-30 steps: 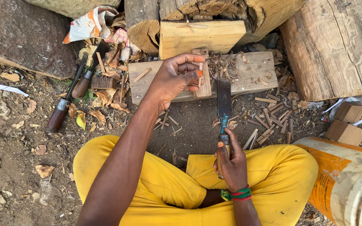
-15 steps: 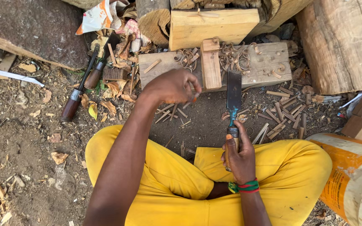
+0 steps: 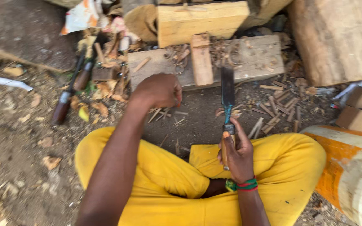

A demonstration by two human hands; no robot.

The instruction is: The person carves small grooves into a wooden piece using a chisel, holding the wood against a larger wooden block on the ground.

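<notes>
Upright: chisel (image 3: 228, 97) blade away, right hand (image 3: 236, 151) gripping handle.

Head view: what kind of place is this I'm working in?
Most likely an outdoor woodcarving spot on bare dirt ground: wood chips litter the soil, logs lie around, and the right hand grips a chisel.

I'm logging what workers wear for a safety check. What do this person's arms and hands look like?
Both arms are bare, with no sleeves or gloves. The right hand has a stack of green, red and dark bands at the wrist. The left hand shows no band or ring.
</notes>
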